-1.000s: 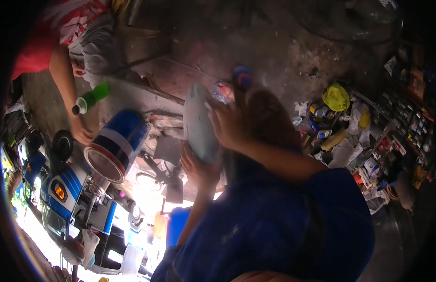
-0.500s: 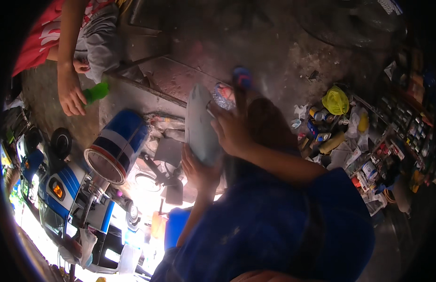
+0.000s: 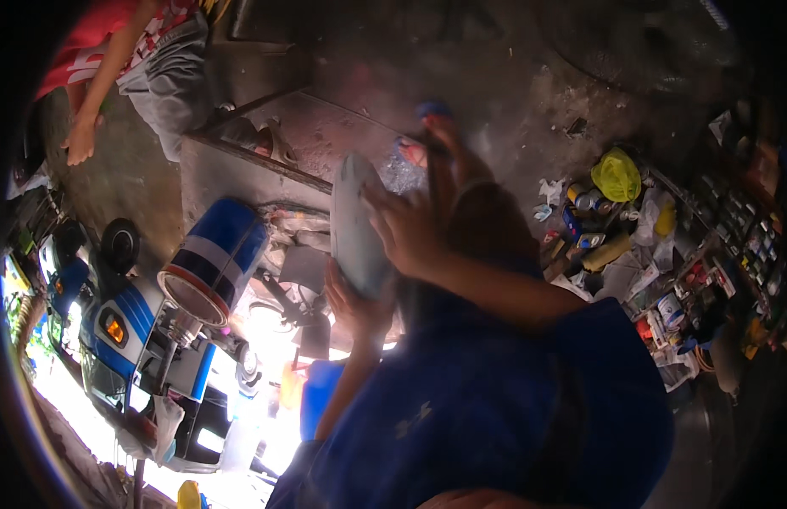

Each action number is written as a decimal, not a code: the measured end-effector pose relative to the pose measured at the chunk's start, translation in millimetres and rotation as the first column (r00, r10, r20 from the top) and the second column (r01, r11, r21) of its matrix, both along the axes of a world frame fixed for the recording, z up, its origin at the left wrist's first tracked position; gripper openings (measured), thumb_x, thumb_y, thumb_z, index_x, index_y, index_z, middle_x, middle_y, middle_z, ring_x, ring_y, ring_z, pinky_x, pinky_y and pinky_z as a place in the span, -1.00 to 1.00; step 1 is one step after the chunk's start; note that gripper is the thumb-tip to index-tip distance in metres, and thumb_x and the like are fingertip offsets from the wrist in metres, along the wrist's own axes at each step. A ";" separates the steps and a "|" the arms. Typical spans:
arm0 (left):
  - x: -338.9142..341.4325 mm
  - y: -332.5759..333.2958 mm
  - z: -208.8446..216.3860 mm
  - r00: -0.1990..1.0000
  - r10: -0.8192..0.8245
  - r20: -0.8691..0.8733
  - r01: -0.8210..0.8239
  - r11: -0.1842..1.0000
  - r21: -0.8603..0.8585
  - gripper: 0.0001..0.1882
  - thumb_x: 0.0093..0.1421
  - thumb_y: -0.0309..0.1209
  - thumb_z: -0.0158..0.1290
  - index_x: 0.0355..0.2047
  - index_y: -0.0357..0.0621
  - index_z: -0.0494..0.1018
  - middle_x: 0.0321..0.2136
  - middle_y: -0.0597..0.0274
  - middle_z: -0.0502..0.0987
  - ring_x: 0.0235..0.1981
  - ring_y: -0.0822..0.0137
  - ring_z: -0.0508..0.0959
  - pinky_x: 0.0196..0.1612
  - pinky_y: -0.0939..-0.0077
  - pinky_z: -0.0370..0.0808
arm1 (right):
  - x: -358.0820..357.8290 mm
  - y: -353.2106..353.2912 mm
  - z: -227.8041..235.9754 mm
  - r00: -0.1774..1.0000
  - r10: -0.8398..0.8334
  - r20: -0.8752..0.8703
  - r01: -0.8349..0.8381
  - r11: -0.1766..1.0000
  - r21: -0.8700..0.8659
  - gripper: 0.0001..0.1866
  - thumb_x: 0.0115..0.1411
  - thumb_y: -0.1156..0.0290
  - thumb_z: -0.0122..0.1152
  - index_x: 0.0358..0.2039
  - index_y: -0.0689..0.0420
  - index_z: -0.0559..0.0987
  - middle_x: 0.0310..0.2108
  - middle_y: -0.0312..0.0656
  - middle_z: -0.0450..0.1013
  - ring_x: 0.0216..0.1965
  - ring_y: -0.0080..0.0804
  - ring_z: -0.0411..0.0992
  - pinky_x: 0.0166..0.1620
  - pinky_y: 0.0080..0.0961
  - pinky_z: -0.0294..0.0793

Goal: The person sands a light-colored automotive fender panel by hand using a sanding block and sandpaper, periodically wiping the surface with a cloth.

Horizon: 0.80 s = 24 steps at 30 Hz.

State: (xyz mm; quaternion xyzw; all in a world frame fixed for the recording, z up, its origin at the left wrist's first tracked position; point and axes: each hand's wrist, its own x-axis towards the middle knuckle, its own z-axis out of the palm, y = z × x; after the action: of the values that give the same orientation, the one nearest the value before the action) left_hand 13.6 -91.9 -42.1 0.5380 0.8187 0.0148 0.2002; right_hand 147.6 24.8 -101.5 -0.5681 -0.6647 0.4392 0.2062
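A smooth grey, rounded oblong panel stands tilted nearly upright in front of me. My left hand holds it at its lower end, fingers along the left edge and the palm underneath. Against its right side lies my right hand, fingers bent onto the surface. The fingers are slightly blurred, and whatever is under their tips is too small to make out. Just beyond the panel are a foot in a blue and red slipper and a shiny, crumpled clear plastic piece.
Left of the panel stands a blue, white-striped drum-shaped container, with a blue and white vehicle beyond. A yellow-green bag, cans and mixed clutter lie at right. A person in red is at upper left. A wooden frame lies ahead.
My right hand has shifted slightly along the panel, while my left hand keeps its hold. The other person's hand has moved up and away; the green thing it held no longer shows.
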 end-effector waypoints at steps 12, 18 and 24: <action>0.7 -6.3 -3.0 0.998 0.045 0.034 -0.045 0.999 -0.007 0.29 -0.05 0.34 0.37 0.46 -0.22 0.12 0.32 -0.26 0.34 0.31 -0.30 0.37 0.31 -0.19 0.34 | -5.6 4.6 -25.0 1.000 -0.022 0.000 0.022 0.998 -0.053 -0.57 0.39 0.36 0.15 0.25 0.09 0.52 0.23 -0.16 0.50 -0.08 -0.03 0.42 0.04 -0.06 0.37; -0.7 -7.3 -6.4 1.000 0.014 0.020 -0.015 1.000 0.027 0.29 -0.06 0.33 0.38 0.47 -0.20 0.11 0.32 -0.26 0.34 0.32 -0.31 0.36 0.31 -0.19 0.34 | 4.2 1.6 -23.7 0.998 0.057 -0.034 -0.057 0.998 0.015 -0.54 0.40 0.35 0.13 0.28 0.10 0.50 0.20 -0.10 0.52 -0.08 0.03 0.43 0.04 -0.06 0.41; -1.7 -4.9 -6.1 1.000 0.009 0.009 -0.009 1.000 0.008 0.27 -0.04 0.31 0.38 0.47 -0.22 0.11 0.32 -0.24 0.34 0.30 -0.30 0.38 0.29 -0.19 0.37 | 10.3 -10.0 -17.1 0.998 0.046 -0.036 -0.045 0.999 0.021 -0.55 0.42 0.30 0.09 0.27 0.10 0.50 0.21 -0.10 0.51 -0.07 0.05 0.44 0.06 -0.06 0.42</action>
State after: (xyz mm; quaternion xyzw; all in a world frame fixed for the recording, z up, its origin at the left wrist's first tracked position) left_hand 12.0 -96.8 -48.2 0.5349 0.8203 0.0216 0.2014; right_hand 157.9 14.8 -118.6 -0.5427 -0.6781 0.4471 0.2139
